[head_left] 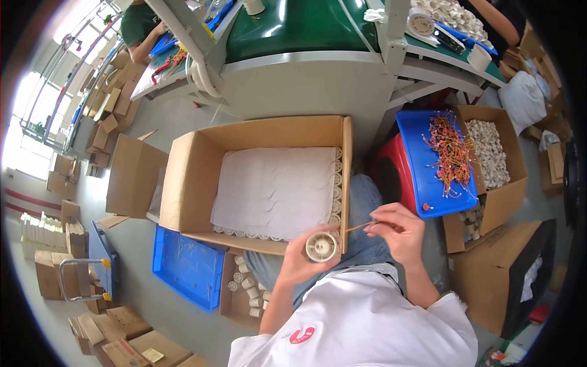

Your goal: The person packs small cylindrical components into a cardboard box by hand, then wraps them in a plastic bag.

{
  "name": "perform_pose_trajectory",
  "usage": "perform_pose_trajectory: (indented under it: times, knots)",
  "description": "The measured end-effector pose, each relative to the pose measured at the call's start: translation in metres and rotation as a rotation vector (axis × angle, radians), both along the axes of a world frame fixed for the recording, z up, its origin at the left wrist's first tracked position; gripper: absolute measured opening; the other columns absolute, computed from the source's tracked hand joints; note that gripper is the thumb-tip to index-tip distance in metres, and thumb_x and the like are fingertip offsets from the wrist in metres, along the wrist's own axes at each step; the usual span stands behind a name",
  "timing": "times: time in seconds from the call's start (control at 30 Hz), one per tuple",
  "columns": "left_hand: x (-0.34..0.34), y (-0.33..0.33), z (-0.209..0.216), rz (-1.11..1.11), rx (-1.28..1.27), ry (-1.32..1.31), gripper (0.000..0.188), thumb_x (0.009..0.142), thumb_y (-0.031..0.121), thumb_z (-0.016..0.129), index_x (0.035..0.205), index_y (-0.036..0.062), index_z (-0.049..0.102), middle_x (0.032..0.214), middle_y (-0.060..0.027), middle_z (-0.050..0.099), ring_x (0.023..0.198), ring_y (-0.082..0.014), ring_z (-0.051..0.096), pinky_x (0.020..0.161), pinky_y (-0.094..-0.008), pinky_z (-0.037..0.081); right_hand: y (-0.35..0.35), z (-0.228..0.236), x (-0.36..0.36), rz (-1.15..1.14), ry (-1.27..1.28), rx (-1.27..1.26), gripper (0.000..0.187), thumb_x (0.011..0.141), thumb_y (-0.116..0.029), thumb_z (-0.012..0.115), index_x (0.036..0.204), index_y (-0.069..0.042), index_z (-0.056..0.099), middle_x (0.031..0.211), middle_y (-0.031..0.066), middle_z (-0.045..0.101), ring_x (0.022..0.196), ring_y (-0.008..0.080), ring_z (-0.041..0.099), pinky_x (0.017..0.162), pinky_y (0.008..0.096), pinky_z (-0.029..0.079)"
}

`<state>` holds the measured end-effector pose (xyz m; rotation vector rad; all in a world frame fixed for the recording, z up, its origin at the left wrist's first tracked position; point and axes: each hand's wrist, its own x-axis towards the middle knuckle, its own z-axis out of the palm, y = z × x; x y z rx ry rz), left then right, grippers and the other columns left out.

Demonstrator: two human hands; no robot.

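Observation:
My left hand is wrapped round a white plastic cylinder, its round ribbed end turned up. Thin orange wire stretches from beside the cylinder to my right hand, which pinches it between the fingertips. Both hands are above my lap, at the near right corner of an open cardboard box. Inside that box lies a white paper sheet, with round white parts showing along its right and near edges. On the right, a blue tray bears a heap of orange and red wires.
The tray rests over a red container. Boxes with white parts stand beside it. At lower left are an empty-looking blue tray and a carton of white cylinders. A green-topped workbench stands ahead; other people work on either side.

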<state>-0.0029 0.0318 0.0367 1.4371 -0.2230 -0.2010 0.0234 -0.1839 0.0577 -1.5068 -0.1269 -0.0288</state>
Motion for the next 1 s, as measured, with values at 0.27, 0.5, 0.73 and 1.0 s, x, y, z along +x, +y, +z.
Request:
perform_pose_trajectory:
  times: [0.27, 0.5, 0.73, 1.0]
  knots:
    - [0.008, -0.013, -0.021, 0.435, 0.472, -0.415, 0.049, 0.062, 0.003, 0.081, 0.102, 0.0041, 0.054, 0.093, -0.0087, 0.061, 0.079, -0.0203, 0.060, 0.068, -0.0299, 0.049, 0.012, 0.015, -0.018, 0.030, -0.343, -0.135, 0.024, 0.066, 0.011, 0.072, 0.088, 0.004, 0.067, 0.088, 0.0130, 0.062, 0.070, 0.0182, 0.064, 0.062, 0.0261, 0.055]
    - [0.007, -0.015, -0.017, 0.439, 0.559, -0.465, 0.046, 0.062, 0.001, 0.079, 0.101, 0.0031, 0.054, 0.094, -0.0121, 0.059, 0.085, -0.0298, 0.058, 0.070, -0.0358, 0.048, 0.020, 0.010, -0.018, 0.032, -0.340, -0.243, 0.025, 0.064, 0.007, 0.075, 0.088, 0.002, 0.068, 0.085, 0.0109, 0.064, 0.070, 0.0184, 0.063, 0.060, 0.0254, 0.052]
    - [0.010, -0.017, -0.016, 0.437, 0.588, -0.529, 0.048, 0.057, 0.000, 0.076, 0.100, 0.0034, 0.055, 0.093, -0.0118, 0.060, 0.084, -0.0290, 0.058, 0.069, -0.0362, 0.048, 0.035, 0.015, -0.020, -0.022, -0.317, -0.295, 0.027, 0.062, 0.005, 0.076, 0.088, 0.000, 0.069, 0.086, 0.0095, 0.063, 0.072, 0.0198, 0.061, 0.060, 0.0279, 0.050]
    - [0.014, -0.030, -0.011, 0.346, 0.648, -0.648, 0.042, 0.058, 0.000, 0.072, 0.097, 0.0029, 0.057, 0.091, -0.0087, 0.062, 0.081, -0.0286, 0.060, 0.068, -0.0368, 0.048, 0.045, 0.012, -0.006, 0.085, -0.339, -0.527, 0.023, 0.058, 0.000, 0.075, 0.080, -0.005, 0.070, 0.098, 0.0082, 0.059, 0.085, 0.0242, 0.056, 0.067, 0.0314, 0.048]
